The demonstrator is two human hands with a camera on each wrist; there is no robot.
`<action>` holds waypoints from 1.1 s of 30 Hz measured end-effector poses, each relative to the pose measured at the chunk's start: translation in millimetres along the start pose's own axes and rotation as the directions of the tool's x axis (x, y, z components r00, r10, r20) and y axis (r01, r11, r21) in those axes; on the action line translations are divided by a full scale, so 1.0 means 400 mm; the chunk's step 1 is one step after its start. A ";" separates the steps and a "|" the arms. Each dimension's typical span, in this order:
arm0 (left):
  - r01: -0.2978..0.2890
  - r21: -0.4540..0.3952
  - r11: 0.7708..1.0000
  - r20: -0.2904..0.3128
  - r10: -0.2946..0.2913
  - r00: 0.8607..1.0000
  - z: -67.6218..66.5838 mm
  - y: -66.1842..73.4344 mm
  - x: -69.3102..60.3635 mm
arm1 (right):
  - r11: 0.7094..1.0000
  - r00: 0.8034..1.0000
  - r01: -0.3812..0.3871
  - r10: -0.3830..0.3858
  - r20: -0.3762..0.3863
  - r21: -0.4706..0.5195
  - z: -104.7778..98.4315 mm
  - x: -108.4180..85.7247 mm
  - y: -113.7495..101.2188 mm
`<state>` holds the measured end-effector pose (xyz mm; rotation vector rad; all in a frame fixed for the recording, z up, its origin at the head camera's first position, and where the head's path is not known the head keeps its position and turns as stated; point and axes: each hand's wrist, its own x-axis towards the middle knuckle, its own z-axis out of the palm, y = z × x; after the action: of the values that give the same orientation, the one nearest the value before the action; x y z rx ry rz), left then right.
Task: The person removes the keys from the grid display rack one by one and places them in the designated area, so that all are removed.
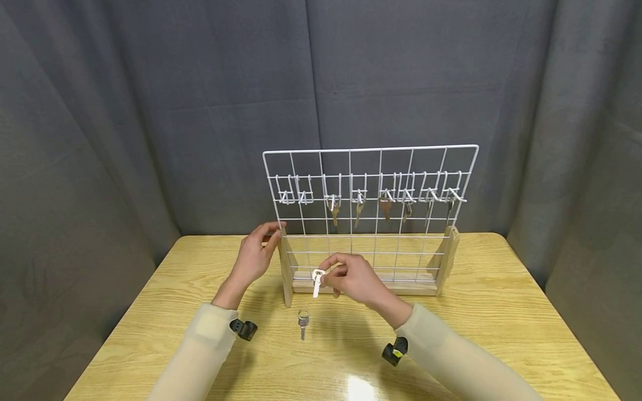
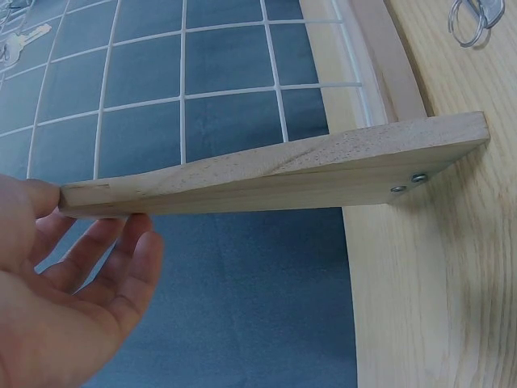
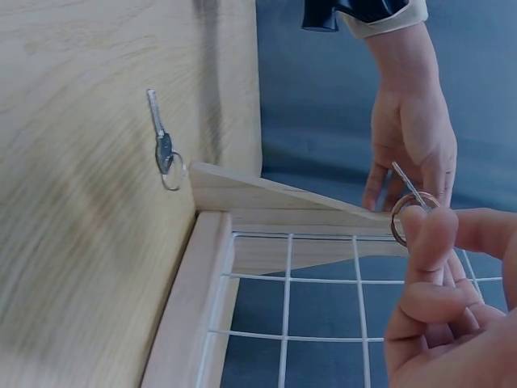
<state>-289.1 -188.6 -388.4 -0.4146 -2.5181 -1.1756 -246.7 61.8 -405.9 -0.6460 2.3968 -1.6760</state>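
Observation:
My right hand pinches a key by its ring between thumb and forefinger, in front of the lower part of the white wire grid. The left hand grips the top end of the stand's left wooden upright, thumb on one side and fingers on the other. Another key with a ring lies on the table before the stand. Along the grid is a row of white hooks; several keys hang from those in the middle and right, and the two leftmost hooks hold none.
The wooden table extends around the stand. Its wooden base bar joins the two uprights, the right one near the hanging keys' end. Grey curtains surround the back and sides.

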 end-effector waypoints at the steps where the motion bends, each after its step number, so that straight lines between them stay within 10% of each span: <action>1: 0.002 -0.002 1.000 0.001 -0.002 1.000 0.000 0.001 0.000 | 1.000 1.000 -0.003 0.003 0.006 -0.001 0.000 -0.001 0.004; 33: 0.011 -0.004 1.000 0.003 -0.011 1.000 0.001 0.000 0.002 | 0.985 0.978 -0.174 0.174 0.114 -0.007 0.044 -0.022 0.122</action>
<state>-289.7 -188.2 -388.5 -0.4048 -2.5245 -1.1852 -245.3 64.3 -458.2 -0.5007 2.2974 -1.5291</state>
